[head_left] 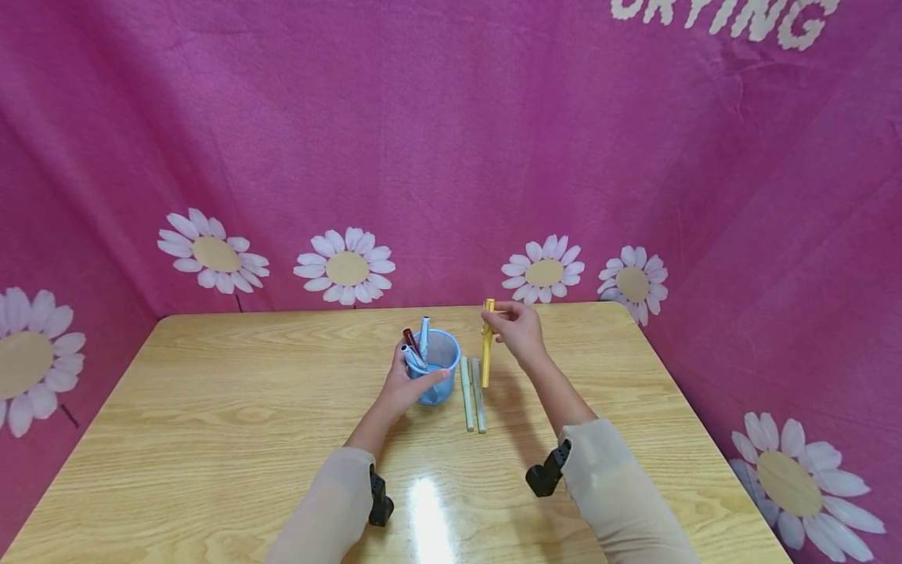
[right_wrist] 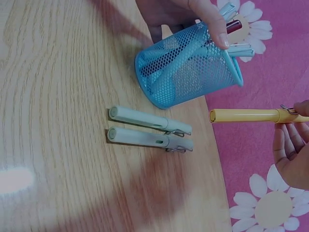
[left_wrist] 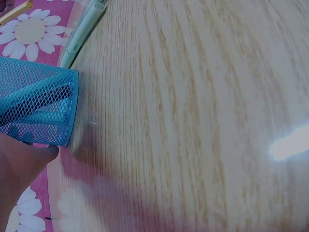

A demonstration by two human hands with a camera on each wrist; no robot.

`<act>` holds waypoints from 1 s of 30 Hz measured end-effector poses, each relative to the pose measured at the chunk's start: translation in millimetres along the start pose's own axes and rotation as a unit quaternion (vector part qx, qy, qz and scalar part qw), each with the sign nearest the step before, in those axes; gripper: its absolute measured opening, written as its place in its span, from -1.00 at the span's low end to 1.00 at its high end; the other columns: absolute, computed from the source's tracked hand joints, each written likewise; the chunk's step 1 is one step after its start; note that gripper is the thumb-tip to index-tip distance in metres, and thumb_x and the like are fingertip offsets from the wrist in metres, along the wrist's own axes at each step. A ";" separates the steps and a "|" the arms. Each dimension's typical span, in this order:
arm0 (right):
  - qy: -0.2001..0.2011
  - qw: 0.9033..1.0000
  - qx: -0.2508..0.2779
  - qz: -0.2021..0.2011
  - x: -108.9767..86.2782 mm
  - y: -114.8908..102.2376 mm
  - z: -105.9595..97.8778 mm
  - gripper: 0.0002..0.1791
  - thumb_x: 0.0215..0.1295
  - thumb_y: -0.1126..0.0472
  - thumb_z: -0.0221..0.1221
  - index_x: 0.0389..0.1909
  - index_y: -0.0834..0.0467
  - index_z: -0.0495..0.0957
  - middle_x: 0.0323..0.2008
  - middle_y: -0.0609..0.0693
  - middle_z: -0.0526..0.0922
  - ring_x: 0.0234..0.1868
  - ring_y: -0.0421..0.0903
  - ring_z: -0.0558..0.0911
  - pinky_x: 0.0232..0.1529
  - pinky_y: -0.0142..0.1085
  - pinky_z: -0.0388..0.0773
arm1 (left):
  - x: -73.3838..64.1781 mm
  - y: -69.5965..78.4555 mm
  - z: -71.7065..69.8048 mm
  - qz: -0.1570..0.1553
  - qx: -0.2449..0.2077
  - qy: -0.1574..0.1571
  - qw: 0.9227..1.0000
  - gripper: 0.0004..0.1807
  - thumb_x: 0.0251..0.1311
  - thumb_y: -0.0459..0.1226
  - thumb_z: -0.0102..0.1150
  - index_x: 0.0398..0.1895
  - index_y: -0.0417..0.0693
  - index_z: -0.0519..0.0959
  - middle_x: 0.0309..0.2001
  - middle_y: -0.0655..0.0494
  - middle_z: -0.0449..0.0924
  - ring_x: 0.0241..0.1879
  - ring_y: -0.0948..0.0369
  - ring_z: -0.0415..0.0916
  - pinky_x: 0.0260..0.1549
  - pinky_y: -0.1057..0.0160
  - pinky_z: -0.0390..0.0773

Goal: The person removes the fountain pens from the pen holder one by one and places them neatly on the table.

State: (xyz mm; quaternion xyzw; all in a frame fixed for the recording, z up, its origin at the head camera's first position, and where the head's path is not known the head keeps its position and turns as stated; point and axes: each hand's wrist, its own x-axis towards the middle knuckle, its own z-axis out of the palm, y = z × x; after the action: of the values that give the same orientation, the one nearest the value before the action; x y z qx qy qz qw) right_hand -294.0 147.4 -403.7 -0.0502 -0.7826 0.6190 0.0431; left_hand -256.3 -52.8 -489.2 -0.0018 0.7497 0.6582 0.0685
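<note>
My left hand (head_left: 398, 388) grips a blue mesh pen holder (right_wrist: 188, 67), the thumb across its near side and the fingers mostly hidden behind it. Out of its mouth stick a dark red pen (head_left: 410, 338) and light blue pens (head_left: 424, 337), leaning to the left side. To the right of the holder, my right hand (head_left: 520, 333) pinches a yellow pen (head_left: 487, 360) near its clip end. The yellow pen hangs nearly upright above the table. Between holder and right hand lie a pale green pen (right_wrist: 137, 117) and a greyish-green pen (right_wrist: 137, 137), side by side.
The wooden table (head_left: 247, 407) ends at the back against a pink curtain (head_left: 451, 157) printed with white daisies. Light glares off the tabletop near the front. Black wrist cameras are attached at both sleeves.
</note>
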 end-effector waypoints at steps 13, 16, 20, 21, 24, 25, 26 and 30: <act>0.008 1.000 -0.012 0.016 1.4 9.7 -8.1 -0.61 0.17 0.25 0.24 -0.01 0.36 0.52 -0.51 -0.13 0.53 -0.56 -0.34 0.52 -0.50 -0.48 0.53 | 0.1 0.8 -2.1 0.005 -0.012 -0.012 1.000 0.09 0.00 -0.15 0.37 0.47 0.16 -0.18 0.43 -0.06 0.07 0.43 -0.03 -0.04 0.36 -0.15 0.02; 0.006 1.000 -0.011 0.019 1.8 12.3 -9.0 -0.62 0.18 0.25 0.23 -0.01 0.36 0.52 -0.52 -0.14 0.54 -0.56 -0.34 0.51 -0.53 -0.51 0.50 | 0.9 1.8 -3.0 0.004 -0.022 -0.019 1.000 0.09 0.00 -0.20 0.37 0.48 0.10 -0.19 0.42 -0.10 0.07 0.42 -0.06 -0.03 0.35 -0.16 0.03; 0.006 0.999 -0.022 0.029 2.0 15.9 -10.0 -0.63 0.19 0.22 0.23 -0.01 0.32 0.53 -0.51 -0.14 0.55 -0.55 -0.34 0.52 -0.44 -0.42 0.55 | 1.7 1.7 -3.6 0.004 -0.030 -0.021 0.999 0.11 -0.03 -0.19 0.40 0.48 0.09 -0.16 0.40 -0.11 0.10 0.41 -0.07 0.00 0.35 -0.15 0.06; 0.007 0.999 -0.025 0.032 1.9 16.5 -10.2 -0.62 0.19 0.22 0.24 -0.01 0.32 0.53 -0.50 -0.13 0.56 -0.55 -0.34 0.53 -0.41 -0.39 0.57 | 1.7 1.4 -3.4 0.005 -0.030 -0.019 0.999 0.11 -0.05 -0.18 0.41 0.47 0.10 -0.15 0.40 -0.10 0.10 0.40 -0.06 0.01 0.35 -0.15 0.06; 0.009 0.999 -0.031 0.034 2.0 18.6 -10.8 -0.61 0.19 0.20 0.24 -0.01 0.32 0.53 -0.50 -0.13 0.57 -0.55 -0.34 0.53 -0.37 -0.32 0.60 | 1.7 -0.2 -2.5 0.010 -0.028 -0.013 0.999 0.11 -0.06 -0.13 0.42 0.47 0.16 -0.13 0.40 -0.06 0.12 0.41 -0.03 0.02 0.35 -0.12 0.06; 0.010 0.999 -0.031 0.034 1.9 19.2 -10.9 -0.61 0.18 0.21 0.24 -0.01 0.32 0.53 -0.50 -0.13 0.57 -0.55 -0.34 0.53 -0.39 -0.33 0.60 | 1.4 -0.5 -2.2 0.012 -0.027 -0.012 0.999 0.11 -0.07 -0.12 0.42 0.47 0.18 -0.13 0.40 -0.05 0.12 0.41 -0.02 0.02 0.35 -0.12 0.06; 0.010 0.999 -0.031 0.033 1.8 20.0 -11.2 -0.61 0.18 0.21 0.25 -0.01 0.33 0.53 -0.51 -0.13 0.56 -0.56 -0.34 0.52 -0.41 -0.35 0.59 | 1.2 -0.9 -1.9 0.014 -0.027 -0.010 0.999 0.12 -0.07 -0.11 0.43 0.47 0.18 -0.13 0.40 -0.04 0.11 0.41 -0.02 0.02 0.35 -0.12 0.06; 0.007 0.999 -0.031 0.030 1.1 23.8 -11.8 -0.61 0.18 0.23 0.24 -0.01 0.36 0.52 -0.53 -0.13 0.55 -0.58 -0.32 0.51 -0.53 -0.46 0.51 | 0.0 -0.9 -1.5 0.018 -0.032 -0.006 0.999 0.12 -0.08 -0.11 0.43 0.47 0.18 -0.14 0.40 -0.04 0.12 0.41 -0.01 0.02 0.36 -0.11 0.05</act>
State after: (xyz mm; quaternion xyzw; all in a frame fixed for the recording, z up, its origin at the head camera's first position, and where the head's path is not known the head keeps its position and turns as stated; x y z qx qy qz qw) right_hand -293.0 164.4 -424.1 -0.0796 -0.7990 0.5954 0.0281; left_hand -256.5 -54.4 -489.9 0.0137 0.7280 0.6827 0.0615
